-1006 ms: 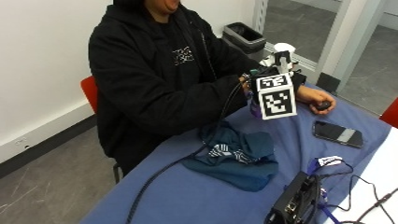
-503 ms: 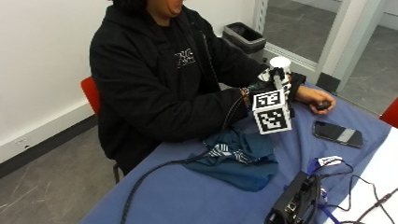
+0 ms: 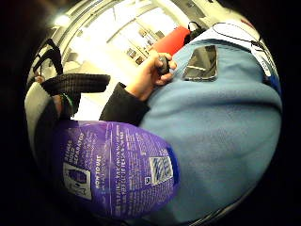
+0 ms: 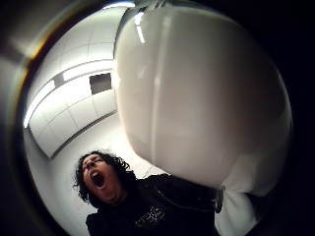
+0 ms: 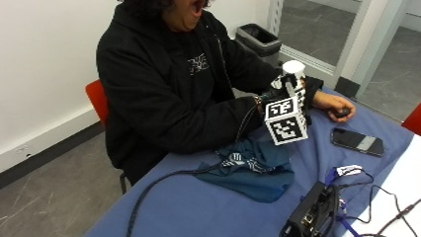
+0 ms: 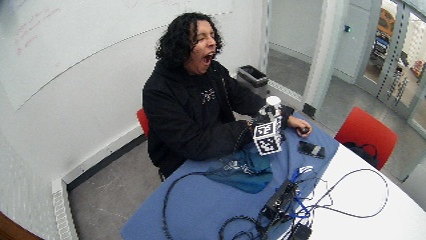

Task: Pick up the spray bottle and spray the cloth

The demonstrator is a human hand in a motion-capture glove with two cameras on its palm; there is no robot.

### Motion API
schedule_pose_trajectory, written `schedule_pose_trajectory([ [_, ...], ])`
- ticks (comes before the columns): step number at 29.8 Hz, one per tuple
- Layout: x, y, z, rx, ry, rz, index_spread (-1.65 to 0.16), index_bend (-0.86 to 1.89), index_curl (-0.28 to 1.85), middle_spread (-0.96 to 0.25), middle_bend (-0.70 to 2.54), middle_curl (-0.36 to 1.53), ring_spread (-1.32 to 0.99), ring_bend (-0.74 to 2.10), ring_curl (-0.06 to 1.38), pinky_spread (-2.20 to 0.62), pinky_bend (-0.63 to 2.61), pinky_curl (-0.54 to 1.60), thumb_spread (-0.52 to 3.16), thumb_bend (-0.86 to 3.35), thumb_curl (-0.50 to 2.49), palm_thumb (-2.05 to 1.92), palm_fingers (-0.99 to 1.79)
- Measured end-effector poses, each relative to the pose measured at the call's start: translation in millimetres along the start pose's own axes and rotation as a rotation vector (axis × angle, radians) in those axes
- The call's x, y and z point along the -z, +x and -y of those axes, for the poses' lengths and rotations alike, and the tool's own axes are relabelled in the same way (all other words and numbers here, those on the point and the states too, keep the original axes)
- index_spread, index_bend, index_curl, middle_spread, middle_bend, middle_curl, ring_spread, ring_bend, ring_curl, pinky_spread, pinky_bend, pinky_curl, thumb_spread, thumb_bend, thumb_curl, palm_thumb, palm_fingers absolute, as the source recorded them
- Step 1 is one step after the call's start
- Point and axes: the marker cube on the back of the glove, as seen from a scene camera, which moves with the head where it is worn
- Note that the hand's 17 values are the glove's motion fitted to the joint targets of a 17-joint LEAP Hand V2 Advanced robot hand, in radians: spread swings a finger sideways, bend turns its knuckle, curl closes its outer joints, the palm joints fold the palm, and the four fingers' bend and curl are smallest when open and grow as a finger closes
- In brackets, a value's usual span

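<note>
Right now your black-gloved right hand [image 5: 284,94] is holding one spray bottle with a white nozzle head and a purple label [image 5: 294,74] upright above the blue-covered table [image 5: 197,207], fingers curled round its neck, though the marker cube is hiding most of the grip in the outside view. You are keeping the bottle lifted off the table, just above and beside the single crumpled dark teal patterned cloth [image 5: 253,165], which is lying on the table in front of you, not touching the bottle. From the little-finger-side palm view, the bottle's purple label [image 3: 113,167] is sitting close against your palm, and from the thumb-side view its white head [image 4: 197,93] is filling most of the picture. Your bare left hand [image 5: 333,104] is resting on the table beyond the bottle, fingers closed round one small dark round object [image 5: 341,112]. One black smartphone [image 5: 357,141] is lying flat near that hand. One black box-shaped device [image 5: 309,215] with cables is standing at the table's near edge, well apart from the cloth.
</note>
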Motion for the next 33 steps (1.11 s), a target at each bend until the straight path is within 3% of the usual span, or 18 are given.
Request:
schedule_pose_trajectory([
  [12, 7, -2, -11, -0.142, -0.101, 0.006, -0.26, 0.22, 0.63, -0.15, 0.52, 0.54, -0.19, 0.55, 0.49, -0.24, 0.41, 0.42, 0.46, -0.03, 0.77, 0.98, 1.24],
  [18, 24, -14, -24, -0.199, -0.204, -0.213, -0.24, 0.18, 0.61, -0.08, 0.51, 0.53, -0.12, 0.43, 0.45, -0.06, 0.20, 0.38, 0.68, -0.06, 0.70, 0.89, 0.95],
  [28, 61, -38, -43, -0.239, -0.266, -0.544, -0.25, 0.00, 0.44, -0.02, 0.35, 0.46, -0.04, 0.39, 0.43, 0.11, 0.33, 0.40, 0.84, -0.05, 0.59, 0.79, 0.59],
  [33, 96, -58, -58, -0.332, -0.399, -0.797, -0.28, 0.07, 0.38, 0.02, 0.26, 0.43, 0.01, 0.34, 0.41, 0.17, 0.40, 0.42, 0.88, -0.05, 0.54, 0.74, 0.36],
])
